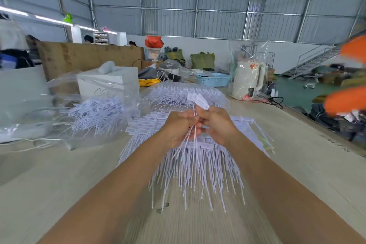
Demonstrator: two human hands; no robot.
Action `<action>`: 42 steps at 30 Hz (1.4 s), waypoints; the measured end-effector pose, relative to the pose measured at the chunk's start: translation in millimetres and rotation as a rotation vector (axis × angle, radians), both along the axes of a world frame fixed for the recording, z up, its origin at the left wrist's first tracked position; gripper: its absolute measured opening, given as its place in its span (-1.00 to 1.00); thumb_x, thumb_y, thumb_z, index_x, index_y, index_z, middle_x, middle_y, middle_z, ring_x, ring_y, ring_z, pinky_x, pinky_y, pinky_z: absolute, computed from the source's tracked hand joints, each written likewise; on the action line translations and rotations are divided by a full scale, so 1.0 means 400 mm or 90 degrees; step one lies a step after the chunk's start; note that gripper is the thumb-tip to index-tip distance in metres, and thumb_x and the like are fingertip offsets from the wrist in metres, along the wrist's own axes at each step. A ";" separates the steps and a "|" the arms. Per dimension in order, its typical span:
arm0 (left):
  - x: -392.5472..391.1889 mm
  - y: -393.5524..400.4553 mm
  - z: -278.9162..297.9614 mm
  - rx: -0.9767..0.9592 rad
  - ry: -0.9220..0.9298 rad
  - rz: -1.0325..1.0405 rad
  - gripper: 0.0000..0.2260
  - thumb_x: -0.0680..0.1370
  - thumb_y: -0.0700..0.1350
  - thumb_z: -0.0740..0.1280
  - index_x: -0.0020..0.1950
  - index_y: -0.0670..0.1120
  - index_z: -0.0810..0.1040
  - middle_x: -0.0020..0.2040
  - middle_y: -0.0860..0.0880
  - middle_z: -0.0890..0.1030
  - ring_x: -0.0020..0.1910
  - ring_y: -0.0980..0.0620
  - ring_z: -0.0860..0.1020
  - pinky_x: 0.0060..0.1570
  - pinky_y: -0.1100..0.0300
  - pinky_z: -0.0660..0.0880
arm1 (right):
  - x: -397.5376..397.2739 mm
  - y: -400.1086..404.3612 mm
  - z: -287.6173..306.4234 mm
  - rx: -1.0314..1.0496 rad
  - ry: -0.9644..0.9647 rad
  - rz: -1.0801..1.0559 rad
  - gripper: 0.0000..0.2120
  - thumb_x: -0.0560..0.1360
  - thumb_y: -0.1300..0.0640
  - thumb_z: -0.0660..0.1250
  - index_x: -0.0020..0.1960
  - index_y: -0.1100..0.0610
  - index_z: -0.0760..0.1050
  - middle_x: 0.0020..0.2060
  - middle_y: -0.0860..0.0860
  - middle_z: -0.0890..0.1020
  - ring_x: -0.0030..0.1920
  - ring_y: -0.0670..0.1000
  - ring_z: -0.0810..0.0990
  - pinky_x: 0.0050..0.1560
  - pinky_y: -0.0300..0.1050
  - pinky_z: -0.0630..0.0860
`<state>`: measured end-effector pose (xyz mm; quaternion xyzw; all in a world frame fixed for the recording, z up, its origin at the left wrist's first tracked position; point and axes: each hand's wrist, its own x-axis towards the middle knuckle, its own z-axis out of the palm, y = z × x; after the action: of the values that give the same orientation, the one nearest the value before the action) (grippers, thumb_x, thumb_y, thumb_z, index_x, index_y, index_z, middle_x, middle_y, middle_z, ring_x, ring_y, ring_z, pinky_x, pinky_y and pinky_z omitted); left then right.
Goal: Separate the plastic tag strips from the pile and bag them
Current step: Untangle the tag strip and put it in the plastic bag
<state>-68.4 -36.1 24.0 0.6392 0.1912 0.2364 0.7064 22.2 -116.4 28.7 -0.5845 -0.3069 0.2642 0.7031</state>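
A big pile of white plastic tag strips [200, 166] lies on the wooden table, tails pointing toward me. Above its middle, my left hand [178, 127] and my right hand [215, 123] are close together, both pinching a small bunch of tag strips [199, 100] whose label ends stick up above the fingers and whose thin tails hang down between the hands. A clear plastic bag [93, 113] with several loose strips inside lies to the left of the pile. More strips under clear film [184, 91] sit behind the hands.
A white box [111, 81] stands behind the bag. Further back are a yellow cable coil [148, 81], a blue basket [213, 79] and a white kettle in plastic wrap [248, 79]. The table's right edge [320, 125] drops to a green floor. People work behind a cardboard wall [89, 55].
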 end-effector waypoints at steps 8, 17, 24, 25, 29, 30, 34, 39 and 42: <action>-0.040 0.026 0.000 0.103 0.040 0.070 -0.78 0.58 -0.19 0.29 -0.26 -0.20 0.56 -0.37 -0.10 0.56 -0.52 0.08 0.48 -0.45 0.26 0.48 | -0.036 0.057 0.002 0.051 0.021 -0.079 -0.86 0.44 0.28 0.41 -0.29 0.27 0.56 -0.32 0.19 0.64 -0.54 0.08 0.48 -0.50 -0.12 0.52; -0.126 0.101 -0.014 0.238 0.118 0.177 -0.74 0.58 -0.15 0.28 -0.31 -0.14 0.54 -0.36 -0.09 0.52 -0.48 0.07 0.39 -0.43 0.28 0.33 | -0.072 0.091 -0.030 -0.062 -0.062 -0.004 -0.82 0.43 0.07 0.43 -0.09 0.18 0.59 -0.26 0.09 0.71 -0.25 0.07 0.70 0.03 0.03 0.53; -0.298 0.320 0.011 0.264 0.090 0.492 -0.75 0.57 -0.27 0.21 -0.26 -0.22 0.59 -0.37 -0.02 0.55 -0.61 0.25 0.42 -0.56 0.40 0.34 | -0.045 0.101 -0.058 -0.109 -0.116 -0.018 -0.86 0.45 0.36 0.38 0.01 0.31 0.53 -0.27 0.16 0.64 -0.55 -0.06 0.57 -0.57 -0.35 0.42; -0.311 0.362 0.014 0.260 0.107 0.534 -0.76 0.56 -0.26 0.21 -0.25 -0.25 0.58 -0.36 -0.08 0.55 -0.57 0.17 0.45 -0.52 0.36 0.36 | -0.043 0.112 -0.062 -0.128 -0.147 -0.022 -0.86 0.45 0.38 0.37 0.00 0.32 0.54 -0.28 0.15 0.64 -0.59 -0.07 0.54 -0.59 -0.36 0.39; -0.325 0.507 0.011 0.254 0.219 0.601 -0.79 0.54 -0.19 0.25 -0.27 -0.24 0.50 -0.24 -0.23 0.57 -0.23 -0.15 0.55 -0.17 0.12 0.50 | -0.071 0.193 -0.055 -0.161 -0.247 0.027 -0.90 0.46 0.36 0.36 -0.03 0.27 0.57 -0.29 0.07 0.67 -0.58 -0.10 0.52 -0.57 -0.33 0.38; -0.319 0.533 0.007 0.262 0.250 0.596 -0.82 0.54 -0.18 0.24 -0.17 -0.27 0.54 -0.13 -0.27 0.60 -0.12 -0.21 0.59 -0.06 0.06 0.55 | -0.088 0.221 -0.049 -0.164 -0.269 0.048 -0.92 0.47 0.35 0.35 -0.06 0.23 0.58 -0.29 0.05 0.67 -0.57 -0.11 0.53 -0.54 -0.29 0.41; -0.284 0.595 -0.019 0.360 0.416 0.587 -0.74 0.58 -0.16 0.19 0.17 -0.29 0.49 0.10 -0.23 0.59 0.08 -0.18 0.57 -0.07 0.19 0.47 | -0.171 0.331 -0.040 -0.159 -0.346 0.137 -0.80 0.49 0.35 0.29 -0.22 0.12 0.57 -0.30 0.01 0.66 -0.54 -0.16 0.54 -0.48 -0.32 0.42; -0.275 0.645 -0.054 0.490 0.603 0.609 -0.79 0.56 -0.22 0.22 0.17 -0.23 0.49 0.15 -0.17 0.58 0.16 -0.12 0.54 0.01 0.17 0.44 | -0.235 0.421 -0.079 -0.161 -0.383 0.191 -0.72 0.49 0.35 0.25 -0.29 0.06 0.54 -0.39 -0.02 0.64 -0.57 -0.18 0.50 -0.48 -0.38 0.40; -0.274 0.660 -0.067 0.522 0.691 0.588 -0.77 0.53 -0.22 0.22 0.17 -0.19 0.50 0.17 -0.16 0.56 0.20 -0.14 0.51 0.16 0.07 0.46 | -0.241 0.442 -0.102 -0.172 -0.397 0.198 -0.71 0.50 0.33 0.24 -0.29 0.02 0.52 -0.40 -0.04 0.64 -0.55 -0.17 0.51 -0.40 -0.32 0.46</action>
<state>-178.0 227.9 -2.9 0.7290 0.6481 0.2126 0.0574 -74.3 60.3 -12.1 -0.6707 -0.5537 0.2157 0.4439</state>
